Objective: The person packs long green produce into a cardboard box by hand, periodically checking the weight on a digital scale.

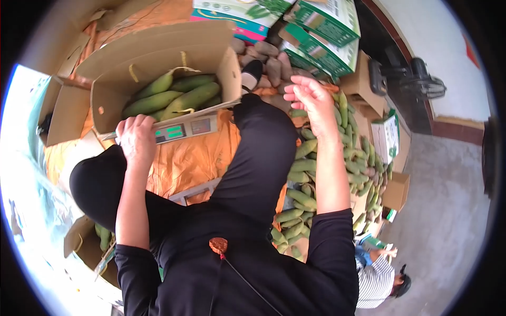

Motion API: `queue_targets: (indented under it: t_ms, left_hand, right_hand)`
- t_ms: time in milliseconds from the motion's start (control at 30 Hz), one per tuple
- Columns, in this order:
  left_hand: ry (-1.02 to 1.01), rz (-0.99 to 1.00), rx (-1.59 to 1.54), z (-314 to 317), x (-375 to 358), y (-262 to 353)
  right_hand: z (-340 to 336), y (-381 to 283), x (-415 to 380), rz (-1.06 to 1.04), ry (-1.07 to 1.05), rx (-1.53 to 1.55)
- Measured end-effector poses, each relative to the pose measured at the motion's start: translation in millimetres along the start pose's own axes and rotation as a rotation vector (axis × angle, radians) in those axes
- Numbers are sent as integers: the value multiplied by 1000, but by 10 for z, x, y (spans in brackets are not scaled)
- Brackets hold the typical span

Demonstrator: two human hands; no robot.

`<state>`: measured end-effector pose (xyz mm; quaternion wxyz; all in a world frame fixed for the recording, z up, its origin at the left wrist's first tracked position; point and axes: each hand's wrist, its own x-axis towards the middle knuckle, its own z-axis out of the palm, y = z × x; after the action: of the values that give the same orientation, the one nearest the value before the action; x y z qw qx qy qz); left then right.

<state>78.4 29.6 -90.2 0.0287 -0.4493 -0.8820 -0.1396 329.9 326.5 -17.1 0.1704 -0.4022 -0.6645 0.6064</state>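
An open cardboard box [158,55] with several long green vegetables [182,100], radish-like in shape, sits on a digital scale [203,126] with a lit green display. My left hand [136,138] is closed over the box's near left edge, its thumb hidden. To the right of the box, my right hand [312,100] is raised in the air with fingers slightly bent and apart, holding nothing. Beneath and beyond it lies a heap of green vegetables [303,166].
Brownish-pink roots [274,68] lie past my foot. Green-and-white printed cartons [332,23] stack at the back. Another box [92,245] with green vegetables is at lower left. A black fan [421,81] stands right. A person in a striped shirt [375,284] is at lower right.
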Motion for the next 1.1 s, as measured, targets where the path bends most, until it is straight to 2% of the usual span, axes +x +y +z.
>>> queue_targets:
  t_ms: [67,133,233,300,367,400,467,567,667,700,800,867,933,967,1033,1100]
  left_hand:
    - [-9,-3,24,11,2,10]
    - [-29,12,53,0,-2,10]
    - [-50,3,86,21,1,13]
    - [-43,8,98,39,-8,10]
    - [-55,0,108,33,-9,19]
    - [-58,10,110,45,-8,21]
    - [-56,-3,89,61,-19,6]
    - [-50,4,104,69,-24,22]
    - [-33,22,101,63,-17,31]
    - [-20,42,85,57,-10,33]
    - [-48,19,82,57,-8,15]
    - [-43,27,67,45,3,19]
    - [-48,25,66,21,24,45]
    - [-43,26,62,13,28,51]
    - [-41,18,73,14,32,48]
    - [-37,-3,85,20,36,39]
  right_hand:
    - [-255,487,-154,90,155,22]
    - [-371,1041,-358,198,318,-91]
    - [-566,2385,-767,251,348,-100]
    - [-542,2804,-1148,455,256,-230]
    - [-533,3413,-1456,701,250,-264]
    - [-504,3443,-1583,706,257,-255]
    - [-419,3496,-1778,967,509,48]
    - [-527,3727,-1852,1081,612,73]
    - [-721,3994,-1767,1070,702,93]
    - [-882,4195,-1774,1070,682,93]
    - [-1247,4885,-1606,1033,218,-548]
    - [-1006,4037,-1326,1099,866,103]
    - [-963,4017,-1162,1192,1057,1]
    - [-948,4070,-1112,1182,1028,-5]
    - [-1004,4486,-1091,1045,1225,100]
    - [-1002,4451,-1066,1002,1202,124]
